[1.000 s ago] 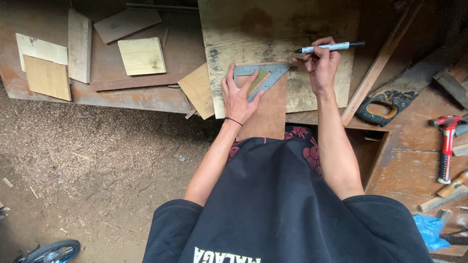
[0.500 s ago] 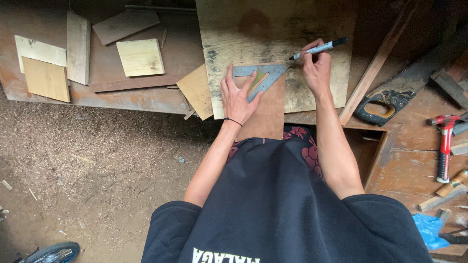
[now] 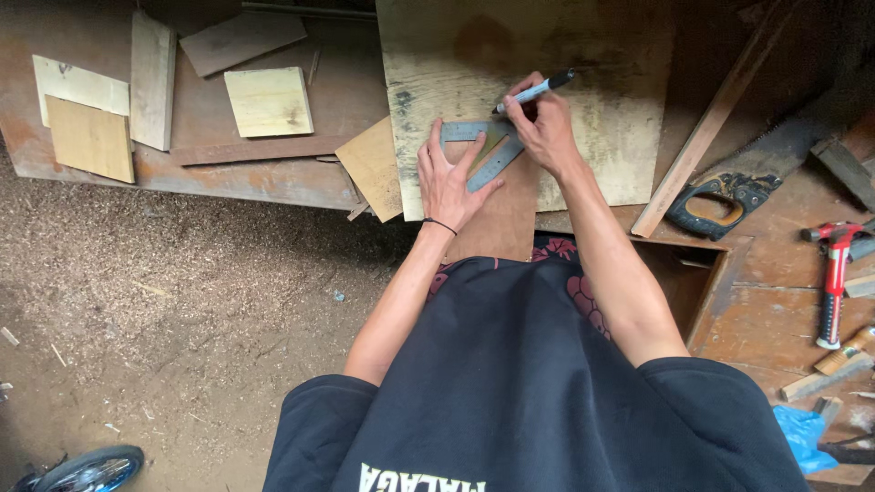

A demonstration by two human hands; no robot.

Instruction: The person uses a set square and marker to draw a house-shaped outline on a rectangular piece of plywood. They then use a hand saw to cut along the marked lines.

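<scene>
Several pale, squarish wood offcuts point(image 3: 268, 100) lie on the rough bench at left. Next, the left hand point(image 3: 450, 179) presses flat, fingers spread, on a grey metal triangular square point(image 3: 489, 153) lying over a worn plywood sheet point(image 3: 602, 109). The right hand point(image 3: 545, 129) pinches a slim marker point(image 3: 533, 91), tip at the square's edge. Farther right rest a toothed handsaw point(image 3: 747, 182) and a red-handled hammer point(image 3: 833, 282).

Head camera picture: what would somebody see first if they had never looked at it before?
Right in the middle, the left hand presses a metal triangle ruler flat on a big worn wooden board, while the right hand holds a marker pen at the ruler's edge. On the right lie a handsaw and a red hammer.
</scene>
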